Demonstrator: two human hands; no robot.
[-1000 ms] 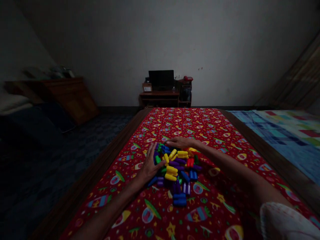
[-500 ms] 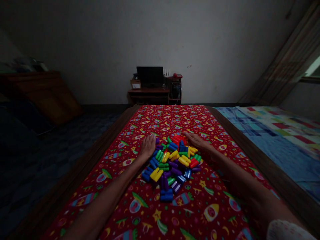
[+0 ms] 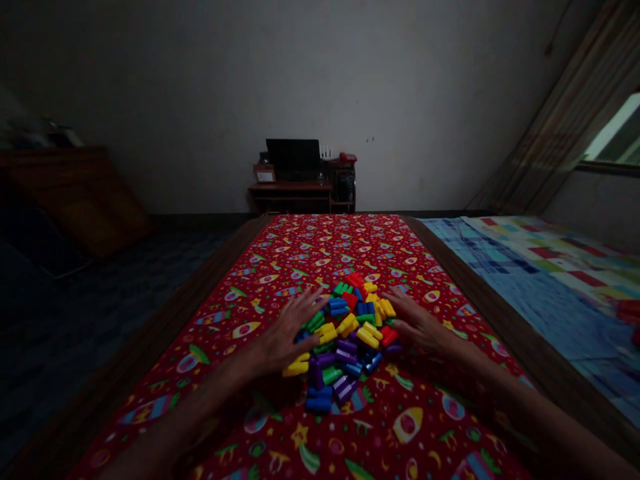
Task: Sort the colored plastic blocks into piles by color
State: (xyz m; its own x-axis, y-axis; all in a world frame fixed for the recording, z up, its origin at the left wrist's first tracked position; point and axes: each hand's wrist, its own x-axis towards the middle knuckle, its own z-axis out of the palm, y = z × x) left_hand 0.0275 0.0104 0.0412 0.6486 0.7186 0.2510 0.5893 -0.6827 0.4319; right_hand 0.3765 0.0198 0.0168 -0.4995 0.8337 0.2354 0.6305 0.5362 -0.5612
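Note:
A heap of plastic building blocks (image 3: 346, 345) in blue, green, yellow, purple and red lies on a red patterned cloth (image 3: 320, 247). My left hand (image 3: 293, 331) is at the heap's left side, fingers spread and pointing forward, partly covering some blue and yellow blocks. On the right side, my right hand (image 3: 416, 321) rests against the heap's edge with its fingers stretched out, close to the yellow and red pieces. Neither hand holds a block. A blue block (image 3: 319, 400) lies at the near end of the heap.
The cloth covers a long table with dark wooden edges (image 3: 450, 280). Beyond it, a monitor (image 3: 293, 159) stands on a small desk (image 3: 290, 189) by the wall. To the right is a bed with a checked cover (image 3: 480, 267); a wooden cabinet (image 3: 75, 193) stands at the left.
My left hand has come nearer and spread its fingers over the heap's left edge. My right hand has moved nearer too, along the right side. The far blocks sit closer together.

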